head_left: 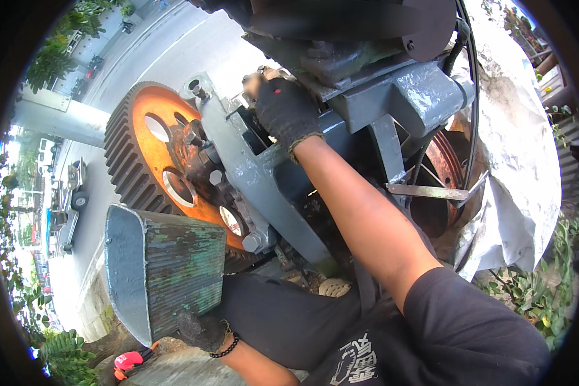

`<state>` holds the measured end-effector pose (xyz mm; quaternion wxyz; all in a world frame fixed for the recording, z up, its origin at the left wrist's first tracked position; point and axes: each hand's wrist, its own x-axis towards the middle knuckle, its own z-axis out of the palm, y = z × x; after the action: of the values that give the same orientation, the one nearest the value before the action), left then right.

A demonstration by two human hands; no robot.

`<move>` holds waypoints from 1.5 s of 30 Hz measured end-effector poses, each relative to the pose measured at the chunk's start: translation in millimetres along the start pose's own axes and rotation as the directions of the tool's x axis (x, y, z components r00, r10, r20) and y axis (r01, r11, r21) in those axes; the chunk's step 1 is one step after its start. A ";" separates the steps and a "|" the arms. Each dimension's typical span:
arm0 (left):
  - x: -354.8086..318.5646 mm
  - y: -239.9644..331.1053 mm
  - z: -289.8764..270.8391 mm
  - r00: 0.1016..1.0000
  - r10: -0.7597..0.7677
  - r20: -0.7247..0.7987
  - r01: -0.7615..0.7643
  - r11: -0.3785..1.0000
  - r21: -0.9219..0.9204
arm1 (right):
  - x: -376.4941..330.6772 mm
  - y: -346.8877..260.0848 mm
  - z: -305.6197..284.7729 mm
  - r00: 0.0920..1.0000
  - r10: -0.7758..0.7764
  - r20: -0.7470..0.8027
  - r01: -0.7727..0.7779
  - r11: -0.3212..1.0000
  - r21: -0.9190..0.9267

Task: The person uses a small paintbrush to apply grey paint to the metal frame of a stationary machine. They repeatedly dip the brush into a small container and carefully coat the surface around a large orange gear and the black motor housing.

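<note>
My right hand (282, 106), in a black work glove with bare fingertips, reaches up to the grey-painted machine frame (251, 161). Its fingers are closed at a slot near the frame's top; whatever is between them is too blurred to make out. Low on the left, my left hand (202, 329), also gloved in black, is curled against the lower edge of a tapered, ribbed metal chute (183, 264) with worn green-grey paint. The chute's wide mouth faces left. Beside the frame stands a large orange gear wheel (149, 145) with dark teeth and round holes.
A dark machine part (341, 26) overhangs at the top. To the right are a rusty wheel (441, 174), a flat metal bar (428, 191), black cables and a silvery sheet (521, 148). A red item (128, 361) lies below left. Beyond is a road with a parked vehicle (76, 199).
</note>
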<state>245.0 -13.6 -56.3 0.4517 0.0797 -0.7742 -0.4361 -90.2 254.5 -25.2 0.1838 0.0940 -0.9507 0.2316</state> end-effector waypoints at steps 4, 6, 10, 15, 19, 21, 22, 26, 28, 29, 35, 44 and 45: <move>-0.9 -2.7 1.5 0.995 0.100 0.019 -0.099 0.910 0.402 | 9.7 10.4 44.3 0.983 0.174 0.053 -0.180 0.971 0.155; -5.9 -6.6 11.4 0.968 0.236 0.081 -0.238 0.779 0.580 | 27.2 41.2 78.4 0.994 0.107 0.032 -0.107 0.994 0.003; 9.2 17.1 19.6 0.993 0.073 -0.091 -0.032 0.920 0.391 | 24.9 8.6 27.9 0.984 -0.179 0.004 0.177 0.969 -0.175; 8.2 25.9 24.2 0.996 -0.042 -0.073 0.044 0.998 0.033 | -7.9 -0.8 8.7 0.967 0.044 -0.250 0.006 0.981 0.195; 6.8 19.8 24.8 0.998 0.060 -0.023 -0.055 0.985 0.166 | 10.7 10.1 16.1 0.997 -0.077 -0.020 0.078 0.995 0.055; 2.1 10.2 16.6 0.982 0.178 0.059 -0.180 0.809 0.559 | 14.8 16.3 24.1 0.996 -0.064 -0.056 0.070 0.990 0.124; -1.3 5.8 11.1 0.987 0.150 0.056 -0.153 0.782 0.604 | 12.1 12.4 20.7 0.988 0.008 -0.152 0.044 0.941 0.336; -4.7 -3.5 -0.9 0.999 -0.048 -0.020 0.051 0.848 0.527 | -8.3 -17.2 -11.0 0.952 0.138 -0.275 0.089 0.730 0.677; -1.4 9.2 4.3 0.999 -0.011 0.036 -0.018 0.699 0.715 | -8.9 -13.6 -16.2 0.904 0.022 -0.427 0.229 0.818 0.527; 1.4 18.5 11.2 0.999 -0.027 0.029 -0.003 0.691 0.723 | -7.9 -11.1 -15.6 0.907 -0.019 -0.420 0.242 0.841 0.485; 7.5 43.7 41.5 0.938 -0.309 -0.154 0.312 0.950 -0.005 | 18.0 -4.7 -5.3 0.901 -0.310 -0.304 0.355 0.929 0.105; -5.4 31.5 42.7 0.866 -0.474 -0.157 0.466 0.880 -0.089 | -63.9 -9.9 -40.1 0.987 -0.153 -0.048 0.156 0.854 0.495; -6.5 32.5 42.8 0.836 -0.520 -0.173 0.507 0.854 -0.117 | -77.3 -13.9 -52.9 0.986 -0.149 -0.071 0.165 0.854 0.493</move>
<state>224.7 35.3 -45.2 0.3956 0.3124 -0.6606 -0.5564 0.4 274.7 -6.3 0.1859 0.2119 -0.8452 0.4540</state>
